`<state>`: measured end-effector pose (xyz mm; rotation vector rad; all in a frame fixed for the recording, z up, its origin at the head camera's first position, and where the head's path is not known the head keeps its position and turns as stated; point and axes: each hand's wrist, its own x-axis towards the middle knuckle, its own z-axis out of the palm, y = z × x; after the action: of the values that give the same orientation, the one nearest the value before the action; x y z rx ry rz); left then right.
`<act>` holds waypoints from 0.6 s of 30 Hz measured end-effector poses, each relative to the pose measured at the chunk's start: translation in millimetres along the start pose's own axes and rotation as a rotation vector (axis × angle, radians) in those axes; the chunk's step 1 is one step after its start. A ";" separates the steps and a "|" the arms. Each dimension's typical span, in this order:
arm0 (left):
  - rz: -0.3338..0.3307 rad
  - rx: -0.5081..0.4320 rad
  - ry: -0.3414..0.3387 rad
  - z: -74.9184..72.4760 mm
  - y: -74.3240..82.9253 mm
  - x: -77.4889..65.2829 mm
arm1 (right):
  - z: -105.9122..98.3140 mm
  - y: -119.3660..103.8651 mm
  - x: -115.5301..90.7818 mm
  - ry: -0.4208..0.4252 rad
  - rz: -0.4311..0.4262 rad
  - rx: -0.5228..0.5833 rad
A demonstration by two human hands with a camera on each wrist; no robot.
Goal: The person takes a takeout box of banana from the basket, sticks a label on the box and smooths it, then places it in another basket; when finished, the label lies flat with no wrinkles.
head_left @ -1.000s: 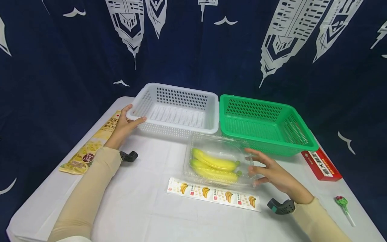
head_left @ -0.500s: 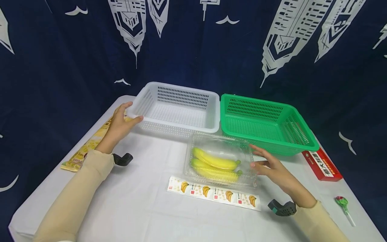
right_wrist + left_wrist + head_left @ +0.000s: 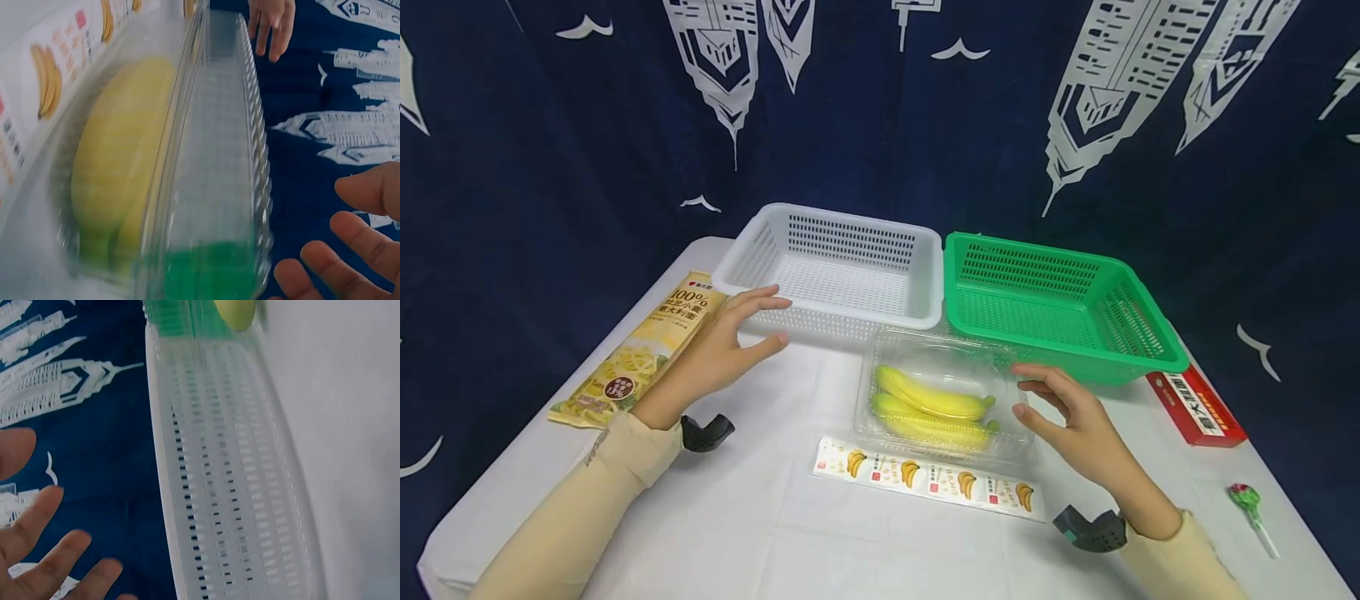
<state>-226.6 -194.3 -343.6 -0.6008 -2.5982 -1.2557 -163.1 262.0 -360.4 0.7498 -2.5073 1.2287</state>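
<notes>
A clear plastic clamshell box [image 3: 951,354] holding yellow bananas [image 3: 928,396] lies mid-table. My right hand [image 3: 1071,425] is at the box's right end, fingers and thumb apart, the fingertips overlapping its edge in the head view. In the right wrist view the fingers [image 3: 369,250] are spread, with nothing between them and the thumb. My left hand [image 3: 718,350] is over the table before the white basket [image 3: 850,308], its fingers extended and the thumb held away. It holds nothing; the left wrist view shows those fingers [image 3: 56,562] apart from the basket.
A green basket [image 3: 1060,350] stands against the white one. A yellow pasta bag [image 3: 647,350] lies left, partly behind the left forearm. A strip of banana-printed packets [image 3: 928,482] lies before the box. A red box [image 3: 1202,408] and a lollipop [image 3: 1247,500] are at the right.
My left hand has let go of the white basket's left front corner and moved right and nearer. My right hand has drawn back slightly from the box's edge. The baskets look unmoved.
</notes>
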 end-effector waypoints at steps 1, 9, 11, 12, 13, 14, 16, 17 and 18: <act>0.009 -0.001 -0.029 2.6 0.9 -1.4 | 2.4 -2.2 0.0 0.000 -0.019 0.012; 0.043 -0.003 -0.228 21.1 -0.2 -11.2 | 18.9 -23.4 0.9 -0.067 -0.078 0.133; 0.039 -0.009 -0.289 24.8 -1.5 -12.5 | 22.5 -26.5 1.0 -0.090 -0.085 0.178; 0.041 -0.015 -0.324 27.0 -2.4 -12.7 | 24.6 -27.6 1.1 -0.101 -0.089 0.197; 0.043 -0.023 -0.362 29.1 -3.3 -12.6 | 26.8 -28.6 1.4 -0.113 -0.089 0.212; 0.045 -0.028 -0.403 30.7 -3.9 -12.6 | 28.9 -29.7 1.8 -0.125 -0.088 0.225; 0.037 -0.040 -0.485 35.1 -5.7 -12.1 | 33.4 -32.1 2.7 -0.152 -0.087 0.242; 0.029 -0.043 -0.523 37.3 -6.1 -12.0 | 35.9 -33.4 3.1 -0.165 -0.086 0.244; 0.018 -0.043 -0.559 39.0 -6.2 -12.2 | 38.5 -34.7 3.5 -0.179 -0.081 0.244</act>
<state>-218.3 -170.5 -376.4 -1.1196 -2.9899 -1.2854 -146.9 212.7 -359.5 1.0517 -2.4607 1.5184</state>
